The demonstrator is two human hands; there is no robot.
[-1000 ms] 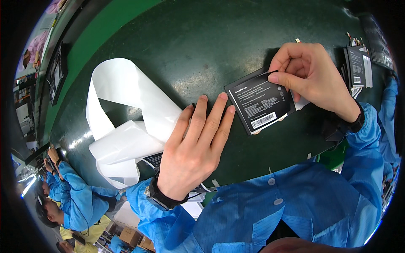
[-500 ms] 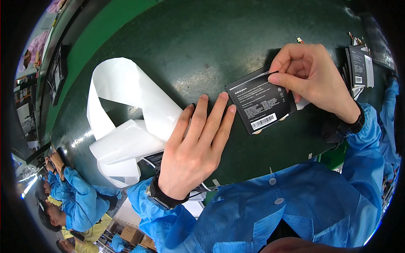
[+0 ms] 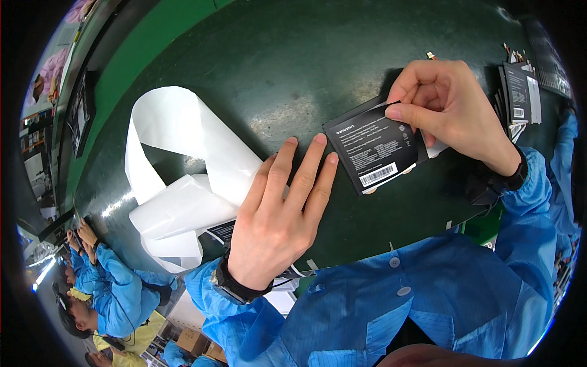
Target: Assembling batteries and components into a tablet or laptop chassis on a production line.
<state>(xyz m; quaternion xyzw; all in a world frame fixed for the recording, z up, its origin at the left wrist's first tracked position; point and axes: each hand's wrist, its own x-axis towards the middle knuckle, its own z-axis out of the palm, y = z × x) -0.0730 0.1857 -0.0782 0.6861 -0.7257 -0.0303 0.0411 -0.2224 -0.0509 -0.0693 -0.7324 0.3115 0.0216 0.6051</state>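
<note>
A black printed label with a barcode lies over a flat dark battery pack on the table. Only the pack's edges show around the label. My right hand pinches the label's upper right corner between thumb and forefinger, holding it slightly raised. Beyond those fingers a small white connector on thin wires pokes out. My left hand rests flat with fingers spread, its fingertips at the left edge of the label and pack. Beside it curls a wide white strip of backing paper, with black labels partly hidden under the hand.
A stack of similar battery packs with wires stands at the far right of the dark green table. To the left, a co-worker in a blue smock sits at the table edge. Cardboard boxes stand below.
The label has shifted slightly left over the pack, and a pale edge now shows along its bottom. My right hand moved a little left with it; my left hand barely moved.
</note>
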